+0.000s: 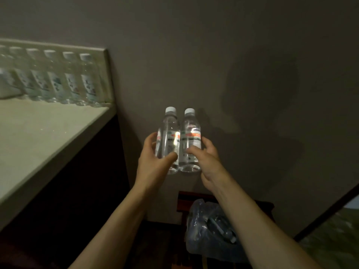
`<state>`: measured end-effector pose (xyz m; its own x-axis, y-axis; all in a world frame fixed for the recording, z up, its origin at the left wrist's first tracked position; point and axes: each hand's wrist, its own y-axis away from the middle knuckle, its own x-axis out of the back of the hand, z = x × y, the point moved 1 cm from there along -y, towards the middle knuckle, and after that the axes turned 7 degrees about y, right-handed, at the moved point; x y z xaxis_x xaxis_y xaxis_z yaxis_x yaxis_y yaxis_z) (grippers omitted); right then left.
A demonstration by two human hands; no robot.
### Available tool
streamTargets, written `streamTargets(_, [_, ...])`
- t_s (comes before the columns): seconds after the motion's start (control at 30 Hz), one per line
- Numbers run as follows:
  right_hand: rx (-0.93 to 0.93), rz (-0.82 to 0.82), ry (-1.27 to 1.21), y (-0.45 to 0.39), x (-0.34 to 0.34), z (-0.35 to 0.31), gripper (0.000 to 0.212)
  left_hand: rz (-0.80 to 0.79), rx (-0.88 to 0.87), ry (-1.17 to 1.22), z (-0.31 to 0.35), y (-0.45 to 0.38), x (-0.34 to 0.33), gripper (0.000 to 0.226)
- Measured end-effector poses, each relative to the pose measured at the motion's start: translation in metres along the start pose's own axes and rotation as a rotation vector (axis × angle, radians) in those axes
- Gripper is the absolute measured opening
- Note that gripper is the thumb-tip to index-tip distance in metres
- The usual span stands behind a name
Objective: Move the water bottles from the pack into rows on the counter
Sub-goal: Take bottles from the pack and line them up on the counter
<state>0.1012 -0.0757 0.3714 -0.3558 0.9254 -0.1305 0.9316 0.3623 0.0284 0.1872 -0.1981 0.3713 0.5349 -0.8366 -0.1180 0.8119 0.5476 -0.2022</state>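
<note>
Both hands, left [155,162] and right [207,160], each hold one bottle [168,138] mid-frame, touching (pack [209,228] lower right). Swinging toward the worktop [38,136], they could topple the row [58,78] upper left.

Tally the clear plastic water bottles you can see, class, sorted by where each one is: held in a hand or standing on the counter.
Clear plastic white-capped bottles held, one in the left hand and one in the right hand: 2
Bottles standing in a row on the pale counter: at least 6; the far-left ones blur
Total: at least 8
</note>
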Motion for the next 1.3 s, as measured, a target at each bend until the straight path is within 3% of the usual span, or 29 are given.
streamTargets(0.3, [0.218, -0.031, 0.033, 0.024, -0.128, -0.026, 0.066, 0.084, -0.167, -0.008, 0.064, -0.008, 0.109, 0.054])
streamTargets(0.7, [0.286, -0.109, 0.015, 0.056, -0.358, -0.011, 0.063, 0.213, -0.218, -0.087, 0.101, -0.026, 0.324, 0.06])
streamTargets(0.9, [0.349, -0.104, 0.192, 0.03, -0.421, -0.001, 0.071, 0.19, -0.197, -0.145, 0.101, -0.064, 0.394, 0.062])
streamTargets(1.3, [0.376, -0.162, 0.311, -0.076, -0.535, 0.003, 0.074, 0.179, -0.259, -0.346, 0.09, -0.192, 0.482, 0.067])
